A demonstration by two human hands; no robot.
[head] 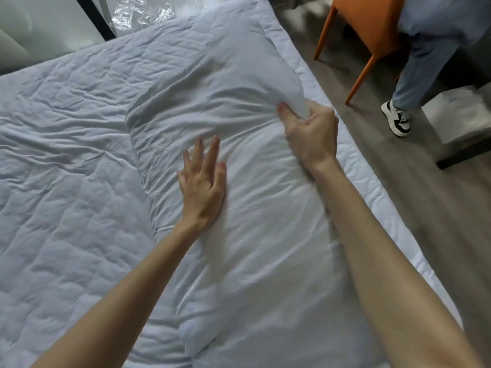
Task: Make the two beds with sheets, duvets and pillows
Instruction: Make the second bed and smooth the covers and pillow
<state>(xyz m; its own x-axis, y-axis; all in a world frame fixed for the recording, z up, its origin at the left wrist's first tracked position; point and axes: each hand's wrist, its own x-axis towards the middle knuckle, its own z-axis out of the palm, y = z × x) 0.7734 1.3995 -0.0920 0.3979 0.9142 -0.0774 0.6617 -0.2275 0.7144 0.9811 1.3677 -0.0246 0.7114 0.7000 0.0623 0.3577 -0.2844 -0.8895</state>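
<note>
A white pillow (pixel 260 213) lies along the right side of the bed, on top of a wrinkled white quilted duvet (pixel 66 168). A second white pillow (pixel 212 62) lies beyond it toward the bed's far end. My left hand (pixel 203 181) rests flat on the near pillow with fingers spread. My right hand (pixel 310 134) pinches a bunch of pillow fabric (pixel 297 100) near the bed's right edge, where the two pillows meet.
Grey wood floor (pixel 398 181) runs along the bed's right side. An orange chair (pixel 364 30) stands there, with another person's jeans leg and white-and-black sneaker (pixel 397 119) beside it. A white box (pixel 457 112) sits at the right. Crumpled clear plastic (pixel 140 11) lies beyond the bed.
</note>
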